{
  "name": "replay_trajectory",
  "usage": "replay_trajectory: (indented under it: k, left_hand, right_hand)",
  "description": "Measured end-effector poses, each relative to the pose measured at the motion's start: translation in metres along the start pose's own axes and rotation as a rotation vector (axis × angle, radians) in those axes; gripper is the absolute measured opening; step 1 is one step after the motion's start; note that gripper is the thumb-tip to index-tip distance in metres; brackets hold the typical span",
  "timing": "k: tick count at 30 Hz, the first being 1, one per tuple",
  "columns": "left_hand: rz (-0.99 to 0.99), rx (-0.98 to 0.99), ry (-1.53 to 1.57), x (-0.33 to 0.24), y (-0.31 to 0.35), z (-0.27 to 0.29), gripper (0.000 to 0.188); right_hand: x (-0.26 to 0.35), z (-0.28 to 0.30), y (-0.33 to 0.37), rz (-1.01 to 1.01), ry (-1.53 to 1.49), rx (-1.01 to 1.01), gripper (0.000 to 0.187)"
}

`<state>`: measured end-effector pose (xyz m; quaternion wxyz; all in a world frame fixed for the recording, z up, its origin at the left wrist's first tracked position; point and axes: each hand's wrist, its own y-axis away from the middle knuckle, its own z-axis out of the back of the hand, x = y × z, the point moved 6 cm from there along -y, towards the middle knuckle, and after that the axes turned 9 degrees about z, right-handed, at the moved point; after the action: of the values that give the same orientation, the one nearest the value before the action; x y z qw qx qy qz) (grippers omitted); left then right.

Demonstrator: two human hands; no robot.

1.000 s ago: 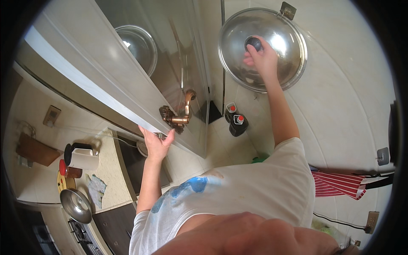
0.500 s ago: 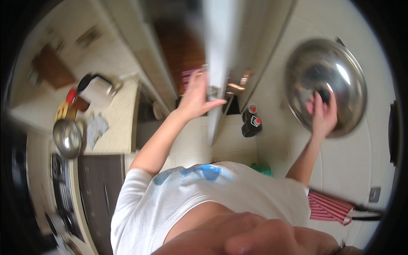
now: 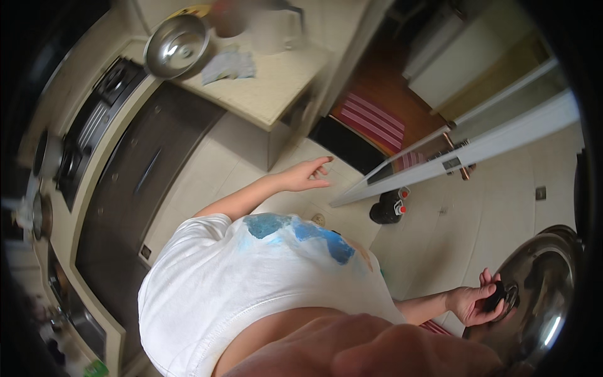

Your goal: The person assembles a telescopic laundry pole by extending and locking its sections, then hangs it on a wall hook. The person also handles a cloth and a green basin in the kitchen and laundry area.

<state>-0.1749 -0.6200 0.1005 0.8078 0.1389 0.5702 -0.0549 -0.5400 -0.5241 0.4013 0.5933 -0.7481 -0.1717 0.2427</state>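
At the lower right, my right hand (image 3: 474, 305) has its fingers closed around the black knob of a large shiny metal pot lid (image 3: 540, 283). The lid is tilted up on its edge beside the wall, and its lower part runs into the dark rim of the view. My left hand (image 3: 306, 175) is stretched out over the tiled floor, fingers apart and holding nothing. To its right stands the open white door (image 3: 465, 154) with a metal handle, apart from the hand.
On the counter (image 3: 276, 103) at upper left are a metal bowl (image 3: 179, 47) and a grey cloth (image 3: 229, 67). A stove (image 3: 100, 119) with a pot (image 3: 47, 154) lies left. Dark bottles (image 3: 386, 210) with red caps stand by the door's foot. A striped rug (image 3: 374, 122) lies beyond the doorway.
My view has turned left toward the counter and stove. My left hand has come away from the door's edge. The lid, still held by its knob, now appears lower and farther right.
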Motion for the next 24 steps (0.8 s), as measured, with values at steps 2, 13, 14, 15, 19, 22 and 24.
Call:
replay_trajectory:
  k: [2, 13, 14, 15, 19, 22, 24]
  left_hand:
    - [0.056, -0.08, 0.069, 0.035, 0.044, 0.02, 0.064]
    - [0.305, -0.683, 0.427, 0.153, 0.247, 0.076, 0.037]
    - [0.324, -0.749, 0.418, 0.16, 0.264, 0.078, 0.036]
    - [0.342, -0.805, 0.427, 0.166, 0.279, 0.077, 0.035]
    - [0.475, -0.984, 0.49, 0.2, 0.34, 0.073, 0.034]
    - [0.533, -1.133, 0.455, 0.225, 0.386, 0.084, 0.031]
    - [0.589, -1.217, 0.434, 0.236, 0.409, 0.086, 0.032]
  right_hand:
    - [0.028, -0.013, -0.007, -0.013, -0.125, -0.02, 0.029]
    - [0.185, -0.183, 0.016, -0.214, -0.836, 0.129, 0.035]
    - [0.202, -0.198, 0.022, -0.209, -0.86, 0.167, 0.035]
    - [0.215, -0.214, 0.032, -0.29, -0.962, 0.191, 0.036]
    - [0.277, -0.277, 0.068, -0.54, -1.399, 0.266, 0.035]
    - [0.349, -0.319, 0.082, -0.508, -1.608, 0.312, 0.036]
    - [0.384, -0.34, 0.092, -0.548, -1.726, 0.347, 0.039]
